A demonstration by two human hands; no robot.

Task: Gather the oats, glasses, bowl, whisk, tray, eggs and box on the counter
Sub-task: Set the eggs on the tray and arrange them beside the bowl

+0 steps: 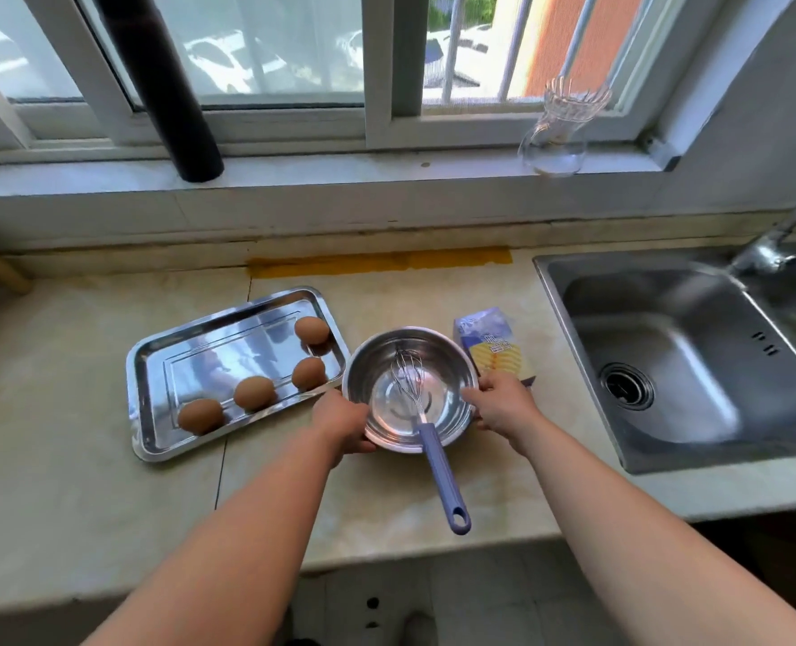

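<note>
A steel bowl (438, 352) stands on the counter's middle, with my left hand (342, 424) gripping its left rim and my right hand (503, 401) gripping its right rim. Inside it lies a whisk (438, 463) whose blue handle sticks out over the near rim toward me. Left of the bowl, a shiny steel tray (191, 366) holds several brown eggs (254, 392). A blue and yellow box (493, 342) stands just behind my right hand. A clear glass jug (556, 132) sits on the windowsill at the far right.
A steel sink (666, 366) with a tap (768, 254) takes up the counter's right side. A black pipe (167, 86) leans on the sill at the back left. The counter's front edge (386, 557) runs close under the whisk handle.
</note>
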